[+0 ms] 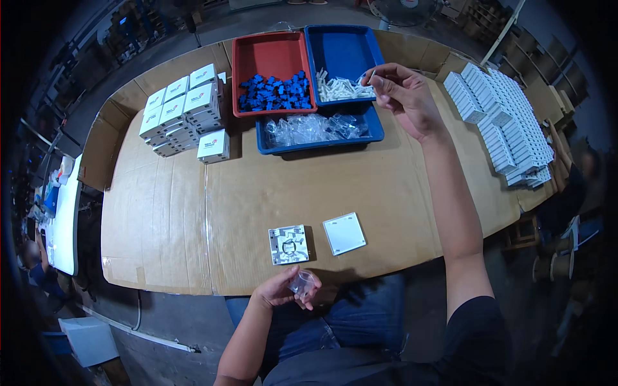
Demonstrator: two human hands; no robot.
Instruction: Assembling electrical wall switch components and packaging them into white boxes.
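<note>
My left hand point(280, 287), at the table's front edge, is closed around a small clear plastic bag point(301, 283). My right hand point(407, 96) reaches up beside the right end of a blue tray point(343, 45) of white plastic plugs point(338, 88). Its thumb and fingers pinch a thin, pale piece, partly hidden by the fingertips. Between my arms, a square white box with a grey-patterned open face point(288, 245) lies on the cardboard-covered table point(244, 193). Just right of it is a flat white square cover point(344, 233).
A red tray point(267, 51) holds blue clips point(273, 92). In front, a lower blue tray point(322, 147) contains clear bags point(296, 130). White boxes point(187, 106) are stacked at the left, and rows of white parts point(499, 122) at the right. Cardboard walls point(122, 106) edge the table.
</note>
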